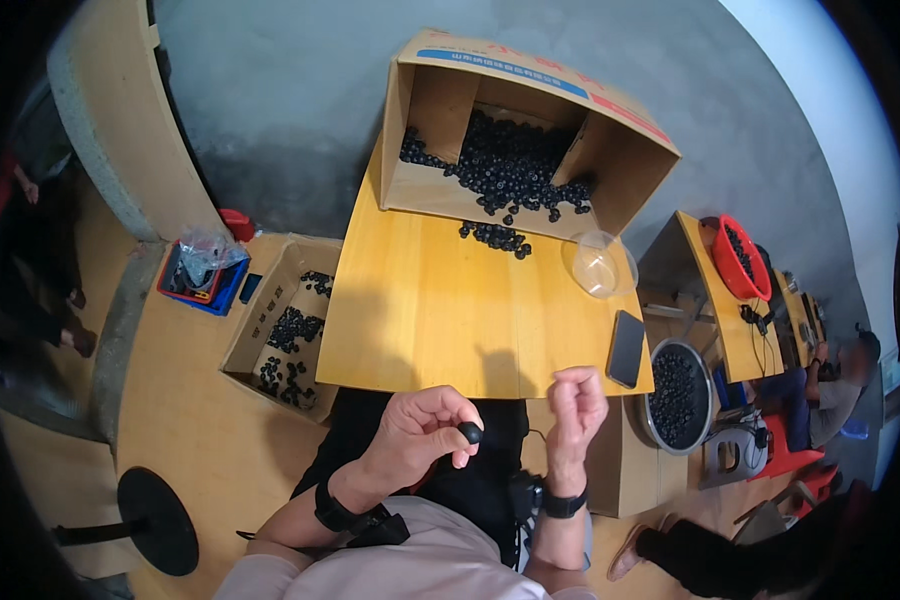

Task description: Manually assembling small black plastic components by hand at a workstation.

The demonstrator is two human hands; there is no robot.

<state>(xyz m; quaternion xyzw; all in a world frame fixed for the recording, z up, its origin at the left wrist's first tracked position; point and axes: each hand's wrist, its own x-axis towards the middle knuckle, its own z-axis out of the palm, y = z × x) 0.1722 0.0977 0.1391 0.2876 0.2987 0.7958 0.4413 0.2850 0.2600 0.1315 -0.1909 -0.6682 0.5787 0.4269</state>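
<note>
Closest to us, our left hand (417, 432) pinches a small black rounded piece (470, 433) at the fingertips, held in the air over our lap, just short of the near edge of the yellow wooden table (440, 310). Our right hand (573, 405) hangs just beside it, fingers curled in loosely, and we can't tell whether anything sits inside that curl. The risk we see: the grip is only at the tips, and the piece is round and smooth-looking, so a small slip could send it down into the dark clothing below, where black on black would be hard to find. A knock at the table's right side could also tip the clear plastic cup (598, 264) or nudge the phone (626, 348) lying at the corner. The piece itself looks matte black and bead-like, matching the heap spilling from the tipped cardboard box (530, 130) at the far end of the table, and the lot in the metal bowl (675, 393) to our right.
</note>
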